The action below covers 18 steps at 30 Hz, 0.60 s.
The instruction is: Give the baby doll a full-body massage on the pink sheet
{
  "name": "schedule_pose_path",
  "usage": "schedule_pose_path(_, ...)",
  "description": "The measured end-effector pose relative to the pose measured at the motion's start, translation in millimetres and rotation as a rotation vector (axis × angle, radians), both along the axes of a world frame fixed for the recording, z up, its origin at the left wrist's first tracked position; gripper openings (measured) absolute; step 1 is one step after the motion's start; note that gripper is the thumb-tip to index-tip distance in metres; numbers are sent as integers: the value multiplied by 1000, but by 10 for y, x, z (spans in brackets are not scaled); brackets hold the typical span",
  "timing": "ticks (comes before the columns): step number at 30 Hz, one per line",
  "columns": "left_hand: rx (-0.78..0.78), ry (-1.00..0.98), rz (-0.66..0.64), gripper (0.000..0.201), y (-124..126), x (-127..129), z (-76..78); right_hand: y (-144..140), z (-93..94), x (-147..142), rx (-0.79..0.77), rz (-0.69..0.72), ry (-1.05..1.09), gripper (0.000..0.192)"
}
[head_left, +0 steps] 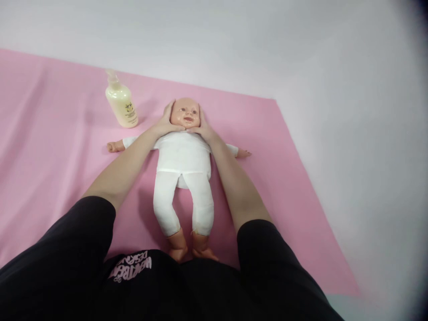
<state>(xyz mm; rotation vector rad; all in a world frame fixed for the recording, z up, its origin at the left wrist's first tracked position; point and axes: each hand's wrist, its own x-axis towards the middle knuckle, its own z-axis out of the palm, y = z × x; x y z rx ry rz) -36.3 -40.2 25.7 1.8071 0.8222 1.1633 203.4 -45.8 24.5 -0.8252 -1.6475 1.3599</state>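
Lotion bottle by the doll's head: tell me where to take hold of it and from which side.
Grip the lotion bottle around its cream-coloured body, below the pump. It stands on the pink mat, to the left of the doll, and its body is broad and rounded while the pump top is narrow. Probably come from the left or near side, since the left hand at the doll's head is close on its right.

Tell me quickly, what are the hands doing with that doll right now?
Left hand and right hand cup the baby doll's head, one per cheek. Doll lies face up on pink mat. Lotion bottle stands beside, clear of both hands.
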Motion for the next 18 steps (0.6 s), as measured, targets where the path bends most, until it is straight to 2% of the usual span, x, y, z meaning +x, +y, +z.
schedule_pose_path(5,-18,-1,-21,129,25,-10,-8,1,-7,3,-25,-6,9,153)
schedule_pose_path(13,-49,-77,-57,120,239,57,-158,-55,28,-35,-84,6,80,146)
schedule_pose_path(18,-77,-112,-53,122,176,72,-102,-102,80,-45,-81,-1,85,143)
